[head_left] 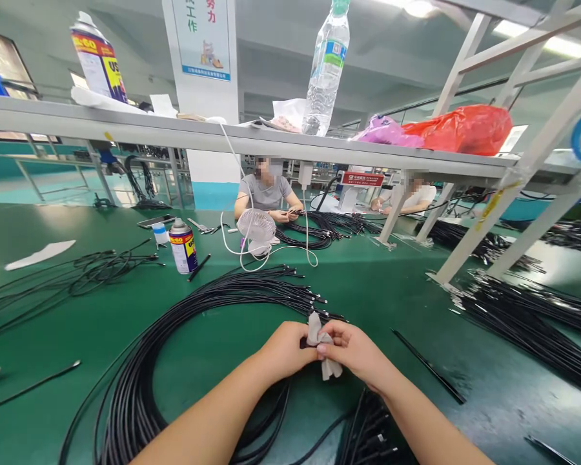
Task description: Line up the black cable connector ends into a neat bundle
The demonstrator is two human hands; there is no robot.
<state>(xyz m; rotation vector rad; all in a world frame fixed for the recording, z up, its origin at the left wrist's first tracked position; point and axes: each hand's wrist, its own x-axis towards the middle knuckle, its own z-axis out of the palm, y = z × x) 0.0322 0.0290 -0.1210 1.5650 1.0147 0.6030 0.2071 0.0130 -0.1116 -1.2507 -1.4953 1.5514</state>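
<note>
In front of me my left hand is closed, its thumb toward my right hand. A small dark bit shows between its thumb and forefinger, but what it grips is mostly hidden. Fingers pinched, my right hand holds a crumpled white cloth, which sticks out above and below the fingertips and touches the left hand. Behind both hands lie the connector ends of a big curved bundle of black cables, which sweeps round to the left. More black cable ends lie under my right forearm.
On the green table stand a spray can and a small white fan. Loose cables lie left, cable bundles right. A shelf crosses above, holding a water bottle. Two people sit opposite.
</note>
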